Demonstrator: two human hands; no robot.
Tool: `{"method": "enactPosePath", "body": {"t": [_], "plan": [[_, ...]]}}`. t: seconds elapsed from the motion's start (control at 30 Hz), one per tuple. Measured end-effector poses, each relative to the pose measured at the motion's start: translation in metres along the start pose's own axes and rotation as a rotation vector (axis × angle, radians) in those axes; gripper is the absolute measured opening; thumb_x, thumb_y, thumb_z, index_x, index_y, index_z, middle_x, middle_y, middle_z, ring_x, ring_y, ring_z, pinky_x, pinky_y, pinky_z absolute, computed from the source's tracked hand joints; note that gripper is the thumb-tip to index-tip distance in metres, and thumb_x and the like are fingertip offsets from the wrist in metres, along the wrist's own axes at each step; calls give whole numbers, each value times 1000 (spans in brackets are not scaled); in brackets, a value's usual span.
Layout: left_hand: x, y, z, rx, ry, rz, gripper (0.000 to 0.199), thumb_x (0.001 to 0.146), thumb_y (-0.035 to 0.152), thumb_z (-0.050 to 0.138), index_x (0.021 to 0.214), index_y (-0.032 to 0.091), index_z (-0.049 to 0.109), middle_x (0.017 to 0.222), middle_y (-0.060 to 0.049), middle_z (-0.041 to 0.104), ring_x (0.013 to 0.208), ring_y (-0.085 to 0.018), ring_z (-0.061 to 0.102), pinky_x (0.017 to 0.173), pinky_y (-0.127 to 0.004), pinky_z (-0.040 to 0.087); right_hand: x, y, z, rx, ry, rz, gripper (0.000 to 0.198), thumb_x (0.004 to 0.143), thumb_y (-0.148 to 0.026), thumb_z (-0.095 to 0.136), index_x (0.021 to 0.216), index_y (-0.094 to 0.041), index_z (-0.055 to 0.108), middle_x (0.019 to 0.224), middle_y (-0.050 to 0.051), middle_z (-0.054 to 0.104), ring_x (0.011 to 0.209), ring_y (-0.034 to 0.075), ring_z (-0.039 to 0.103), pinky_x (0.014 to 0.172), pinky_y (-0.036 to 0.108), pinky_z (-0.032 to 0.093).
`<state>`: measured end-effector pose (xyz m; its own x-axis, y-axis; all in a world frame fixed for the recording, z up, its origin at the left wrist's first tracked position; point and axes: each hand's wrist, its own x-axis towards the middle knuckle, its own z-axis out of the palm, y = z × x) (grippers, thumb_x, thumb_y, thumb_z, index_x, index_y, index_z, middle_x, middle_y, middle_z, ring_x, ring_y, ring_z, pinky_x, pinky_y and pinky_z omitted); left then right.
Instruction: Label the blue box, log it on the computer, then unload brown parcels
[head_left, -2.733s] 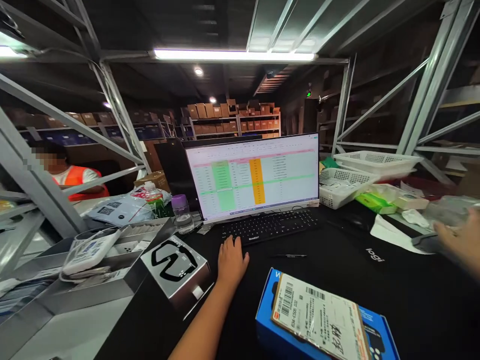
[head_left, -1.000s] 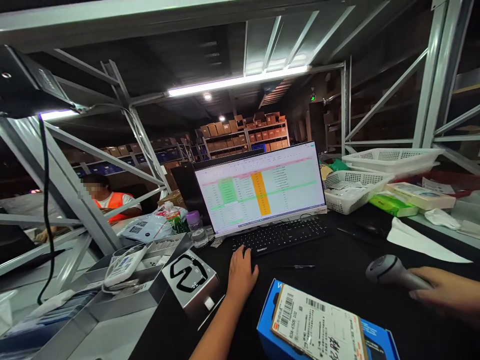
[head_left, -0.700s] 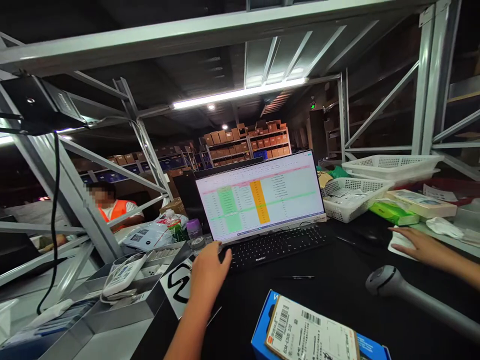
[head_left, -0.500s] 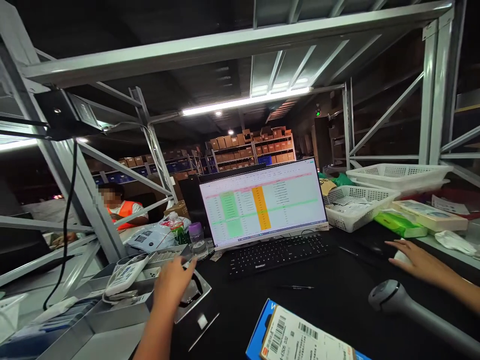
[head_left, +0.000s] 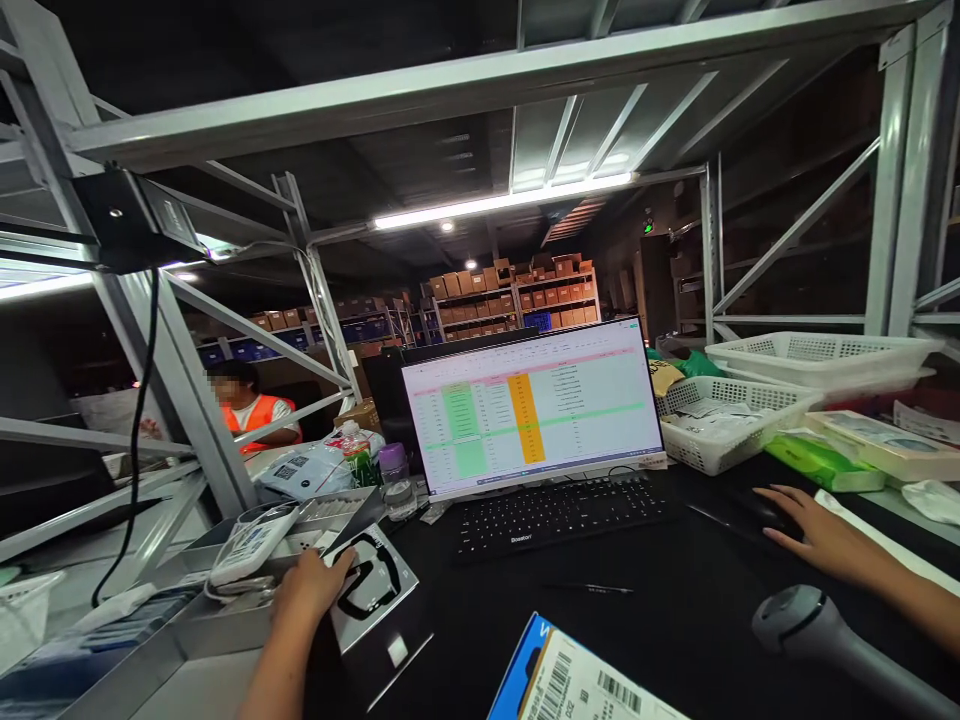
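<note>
At the lower left my left hand [head_left: 309,590] is at the left edge of a silver-and-black box [head_left: 367,590] printed with dark eyewear. Its thumb lies on the printed face and the other fingers curl at the edge, partly hidden. On the right my right hand [head_left: 817,530] rests with fingers over a dark computer mouse [head_left: 776,515], mostly covered. A grey barcode scanner [head_left: 799,620] lies below that hand. Between my hands are a black keyboard [head_left: 559,515], a pen [head_left: 592,588] and a blue box [head_left: 521,665] with a barcode-labelled cream package [head_left: 589,690] on it.
Behind the keyboard stands a monitor [head_left: 536,410] showing a spreadsheet. White baskets [head_left: 712,450] and a green packet [head_left: 821,462] sit at the right. A purple-capped bottle [head_left: 394,480] and a grey divided tray [head_left: 187,640] are left. A person in an orange vest [head_left: 259,420] sits beyond the rack.
My left hand has shifted left and down, uncovering more of the eyewear box's printed face. My right hand has moved left from a white item onto the mouse. The view has shifted slightly.
</note>
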<state>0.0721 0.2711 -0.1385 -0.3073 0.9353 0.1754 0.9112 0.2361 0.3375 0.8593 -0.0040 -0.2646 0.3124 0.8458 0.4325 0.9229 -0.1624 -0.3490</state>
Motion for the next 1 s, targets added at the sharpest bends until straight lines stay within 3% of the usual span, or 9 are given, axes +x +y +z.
{"method": "enactPosePath", "body": {"t": [0.23,0.57,0.77,0.9,1.0], "plan": [[-4,6,1,84,-10,-13,94,72,73,32,125,4,67,127,-32,67,125,-48,62,101,-53,49,10,-2,10,-4,-62,-17,65,91,-58,49,145,-22,58,149,22,53,133,39,59,115,45,46],[-10,12,1,111,31,19,89,74,68,35,119,0,68,121,-33,69,120,-48,63,97,-55,51,10,4,15,-29,-68,-29,59,95,-48,45,147,-22,58,149,20,52,134,34,58,118,39,40],[-16,25,-10,88,16,16,87,77,65,34,115,-6,67,119,-37,67,117,-49,63,99,-51,50,12,10,18,-46,-55,-38,62,94,-47,42,144,-16,59,146,24,53,134,37,58,118,45,42],[-29,38,-24,21,41,23,88,79,69,35,127,-1,58,122,-32,67,115,-45,65,95,-48,52,12,12,19,-66,-51,-22,62,92,-49,41,141,-16,61,145,24,54,132,37,59,116,45,44],[-42,49,-40,-63,92,80,81,78,69,37,125,6,54,120,-29,67,112,-43,66,93,-47,51,12,14,20,-78,-37,-36,62,93,-51,40,141,-19,61,145,23,55,132,36,59,115,43,46]]}}
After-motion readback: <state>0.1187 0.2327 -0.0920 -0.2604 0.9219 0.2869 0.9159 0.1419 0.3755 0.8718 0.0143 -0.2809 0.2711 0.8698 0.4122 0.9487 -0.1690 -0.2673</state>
